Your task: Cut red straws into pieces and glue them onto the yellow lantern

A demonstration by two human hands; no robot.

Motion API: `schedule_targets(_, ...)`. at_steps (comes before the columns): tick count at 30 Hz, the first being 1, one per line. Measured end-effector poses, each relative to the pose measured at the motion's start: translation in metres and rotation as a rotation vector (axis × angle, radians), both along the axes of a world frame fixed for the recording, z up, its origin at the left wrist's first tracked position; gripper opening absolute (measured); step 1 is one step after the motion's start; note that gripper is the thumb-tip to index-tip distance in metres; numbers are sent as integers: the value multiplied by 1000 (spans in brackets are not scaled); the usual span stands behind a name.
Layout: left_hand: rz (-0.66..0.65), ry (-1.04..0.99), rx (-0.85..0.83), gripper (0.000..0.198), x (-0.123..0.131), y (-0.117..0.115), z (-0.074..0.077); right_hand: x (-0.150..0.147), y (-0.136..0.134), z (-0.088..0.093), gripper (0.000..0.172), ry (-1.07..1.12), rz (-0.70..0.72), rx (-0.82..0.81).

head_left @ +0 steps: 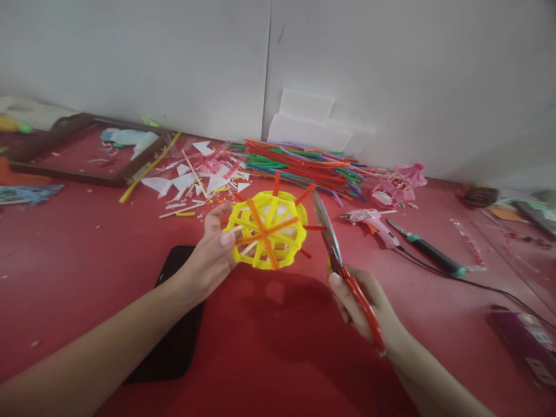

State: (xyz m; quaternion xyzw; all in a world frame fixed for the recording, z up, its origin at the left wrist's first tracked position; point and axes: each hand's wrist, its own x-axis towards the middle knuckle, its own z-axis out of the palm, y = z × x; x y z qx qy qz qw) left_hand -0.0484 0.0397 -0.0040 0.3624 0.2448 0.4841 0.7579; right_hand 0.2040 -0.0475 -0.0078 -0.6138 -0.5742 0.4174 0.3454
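Observation:
My left hand (pixel 212 249) is closed on the left edge of a round yellow pipe-cleaner web (pixel 266 230) with orange spokes sticking out past its rim. It holds the web up above the red table (pixel 87 260). My right hand (pixel 362 307) grips the red handles of a pair of scissors (pixel 336 255). The metal blades point up and away, just right of the web, close to an orange spoke tip. The blades look almost closed.
A pile of coloured pipe cleaners (pixel 304 165) lies behind the web. White paper scraps (pixel 195 176), a wooden frame (pixel 82 147), a pink glue gun (pixel 373 223) with cable, a dark tool (pixel 428 252), a black phone (pixel 174 324) and white foam sheets (pixel 313 124) by the wall surround it.

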Motion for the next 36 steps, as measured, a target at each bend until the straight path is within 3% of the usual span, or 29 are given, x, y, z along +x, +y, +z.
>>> schedule_targets(6, -4, -17, 44, 46, 0, 1, -3, 1, 2, 1, 48, 10, 16, -10)
schedule_targets(17, 108, 55, -70, 78, 4, 5, -1, 4, 1, 3, 49, -80, -9, -8)
schedule_targets(25, 127, 66, -29, 72, -2, 7, -1, 3, 2, 20, 52, -122, -54, -109)
schedule_targets(36, 86, 66, 20, 64, -8, 9, -7, 6, 3, 18, 54, -173, -33, -94)
